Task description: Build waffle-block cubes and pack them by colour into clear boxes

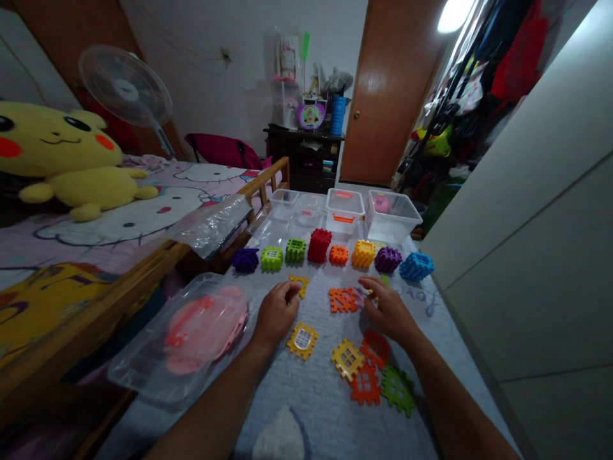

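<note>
Hovering near a yellow tile [299, 286], the left grip [276, 314] is seen curled; the right grip [389, 310] is bunched beside an orange tile [342, 300], any pinch unclear.

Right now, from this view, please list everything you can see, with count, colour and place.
Built cube blocks: eight, mixed colours, in a row across the quilted cover.
Flat lattice pieces: at least seven, yellow, orange, red, green, near the hands.
Clear plastic boxes: four, one with orange handles, at the far end.
Clear box: one, pink contents, left of the hands.
Plush toy: one, yellow, on the bed.
Fan: one, white, beyond the bed.
Left hand: beside a small yellow piece.
Right hand: beside an orange piece.
</note>
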Action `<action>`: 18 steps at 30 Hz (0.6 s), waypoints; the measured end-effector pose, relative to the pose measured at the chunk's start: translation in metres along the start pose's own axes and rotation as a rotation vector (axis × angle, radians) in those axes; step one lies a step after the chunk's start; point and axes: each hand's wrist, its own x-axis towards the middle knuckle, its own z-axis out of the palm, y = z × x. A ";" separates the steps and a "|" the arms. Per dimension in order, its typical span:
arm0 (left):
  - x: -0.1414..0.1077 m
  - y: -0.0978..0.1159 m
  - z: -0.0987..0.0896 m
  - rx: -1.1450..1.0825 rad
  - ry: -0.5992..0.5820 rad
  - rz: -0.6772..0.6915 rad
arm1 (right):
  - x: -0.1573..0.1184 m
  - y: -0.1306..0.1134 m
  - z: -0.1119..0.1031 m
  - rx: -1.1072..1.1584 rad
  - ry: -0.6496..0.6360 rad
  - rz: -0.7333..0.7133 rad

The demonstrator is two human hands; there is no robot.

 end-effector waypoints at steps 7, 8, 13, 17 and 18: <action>0.000 -0.002 0.002 -0.012 0.010 0.005 | 0.004 -0.001 -0.028 0.040 0.025 0.130; 0.000 -0.002 0.002 -0.012 0.013 0.006 | 0.003 -0.003 -0.031 0.030 -0.018 0.140; 0.000 -0.002 0.001 -0.011 0.016 0.014 | -0.002 -0.017 -0.052 -0.096 -0.337 0.111; -0.001 -0.002 0.001 -0.020 0.020 0.013 | -0.016 -0.034 -0.062 -0.163 -0.598 0.127; -0.001 -0.002 0.001 -0.020 0.020 0.012 | -0.021 -0.038 -0.061 -0.157 -0.643 0.128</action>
